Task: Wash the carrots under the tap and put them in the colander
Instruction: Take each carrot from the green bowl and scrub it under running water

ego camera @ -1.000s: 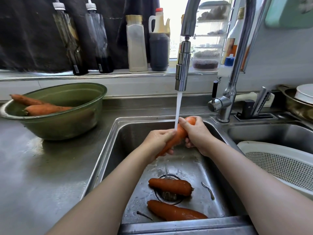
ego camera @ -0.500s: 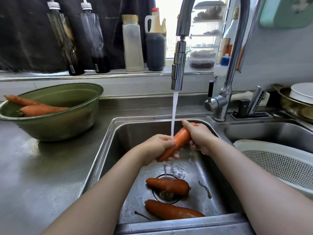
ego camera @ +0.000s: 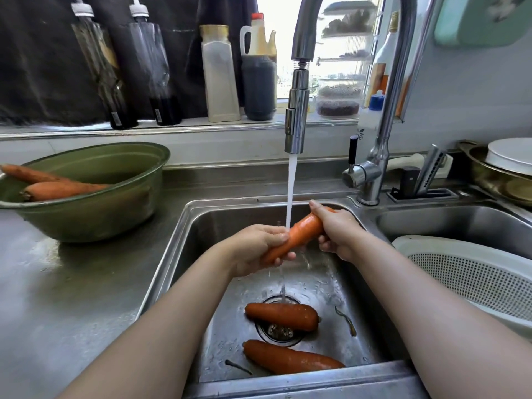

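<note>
Orange and glistening wet, the carrot (ego camera: 299, 231) was held slantwise over the sink (ego camera: 184, 240), right in the stream of water (ego camera: 291, 191) falling from the tap (ego camera: 296, 110). The left hand (ego camera: 256, 251) had its fingers curled round the thin lower end, and the right hand (ego camera: 336, 231) was wrapped round the thick upper end. Both hands gripped the one carrot and neither was free.

Two more carrots (ego camera: 282, 315) lay on the sink floor below, one across the drain (ego camera: 276, 332) and the other nearer the front edge. Another pair of carrots (ego camera: 63, 189) rested in a green bowl (ego camera: 95, 214) on the counter (ego camera: 57, 298) to the left. The white colander (ego camera: 472, 272) sat in the second basin to the right, and no carrot showed in the part of it that was in view.

The likeliest mishap seemed to be a slip. The skin was slick with water, and rubbing it with wet fingers could let it shoot out and drop among the ones below, where a clean carrot might be confused with an unwashed one. The carrot lying over the drain might slow the water running away. Carrying the washed one to the colander meant crossing the ridge between the basins, probably one-handed, and a loose hold there could send it onto the rim instead of inside. Water striking the carrot at an angle could also splash onto the counter.
</note>
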{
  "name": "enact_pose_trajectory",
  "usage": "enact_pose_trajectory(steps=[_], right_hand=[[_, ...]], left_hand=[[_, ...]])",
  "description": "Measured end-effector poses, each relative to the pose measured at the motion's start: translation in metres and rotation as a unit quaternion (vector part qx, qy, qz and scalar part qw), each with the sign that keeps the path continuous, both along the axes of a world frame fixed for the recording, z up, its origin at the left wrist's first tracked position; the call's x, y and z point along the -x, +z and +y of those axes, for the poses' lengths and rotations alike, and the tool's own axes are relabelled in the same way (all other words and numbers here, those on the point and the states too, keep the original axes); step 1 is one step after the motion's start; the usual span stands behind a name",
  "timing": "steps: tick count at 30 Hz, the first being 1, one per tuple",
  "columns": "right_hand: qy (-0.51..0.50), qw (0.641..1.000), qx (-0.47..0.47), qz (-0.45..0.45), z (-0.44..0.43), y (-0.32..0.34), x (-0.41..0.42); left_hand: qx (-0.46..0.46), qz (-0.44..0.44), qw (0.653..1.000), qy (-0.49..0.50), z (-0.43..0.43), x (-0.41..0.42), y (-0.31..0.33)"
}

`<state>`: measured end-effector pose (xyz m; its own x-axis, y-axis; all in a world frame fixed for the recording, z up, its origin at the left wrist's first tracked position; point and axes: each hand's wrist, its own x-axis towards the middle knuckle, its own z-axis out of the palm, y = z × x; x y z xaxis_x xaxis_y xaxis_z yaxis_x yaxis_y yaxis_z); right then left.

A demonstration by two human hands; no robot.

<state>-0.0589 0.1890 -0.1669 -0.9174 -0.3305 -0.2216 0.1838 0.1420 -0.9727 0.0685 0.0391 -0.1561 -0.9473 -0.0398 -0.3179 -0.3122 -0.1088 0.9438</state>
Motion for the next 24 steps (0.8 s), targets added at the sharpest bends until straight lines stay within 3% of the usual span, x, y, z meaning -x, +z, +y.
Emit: enact_pose_trajectory(steps=[4, 8, 10, 12, 14, 17, 19, 20, 24], right_hand=[[0.009, 0.999, -0.023, 0.038, -0.003, -0.001, -0.006], [0.029, 0.982, -0.113, 0.147, -0.006, -0.003, -0.008], [0.09, 0.938, -0.221, 0.25, -0.004, -0.005, -0.006], [0.17, 0.861, -0.337, 0.34, -0.007, -0.001, -0.015], [0.241, 0.795, -0.39, 0.397, -0.013, 0.007, -0.03], [0.284, 0.765, -0.415, 0.402, -0.016, 0.012, -0.041], [0.275, 0.764, -0.433, 0.391, -0.015, 0.014, -0.041], [0.259, 0.78, -0.426, 0.377, -0.015, 0.013, -0.04], [0.216, 0.885, -0.324, 0.254, -0.012, 0.004, -0.031]], left_hand=[[0.15, -0.02, 0.985, 0.088, 0.009, 0.009, -0.006], [0.181, -0.085, 0.976, 0.086, 0.007, 0.008, -0.004], [0.212, -0.088, 0.97, 0.078, 0.001, 0.004, -0.005], [0.245, -0.088, 0.964, 0.058, -0.004, 0.001, -0.006], [0.239, -0.091, 0.965, 0.052, -0.011, -0.001, -0.006], [0.183, -0.103, 0.977, 0.04, -0.021, -0.006, -0.001], [0.122, -0.117, 0.985, 0.026, -0.026, -0.012, 0.007], [0.089, -0.12, 0.989, 0.023, -0.028, -0.014, 0.011], [0.004, -0.098, 0.993, 0.061, -0.031, -0.016, 0.015]])
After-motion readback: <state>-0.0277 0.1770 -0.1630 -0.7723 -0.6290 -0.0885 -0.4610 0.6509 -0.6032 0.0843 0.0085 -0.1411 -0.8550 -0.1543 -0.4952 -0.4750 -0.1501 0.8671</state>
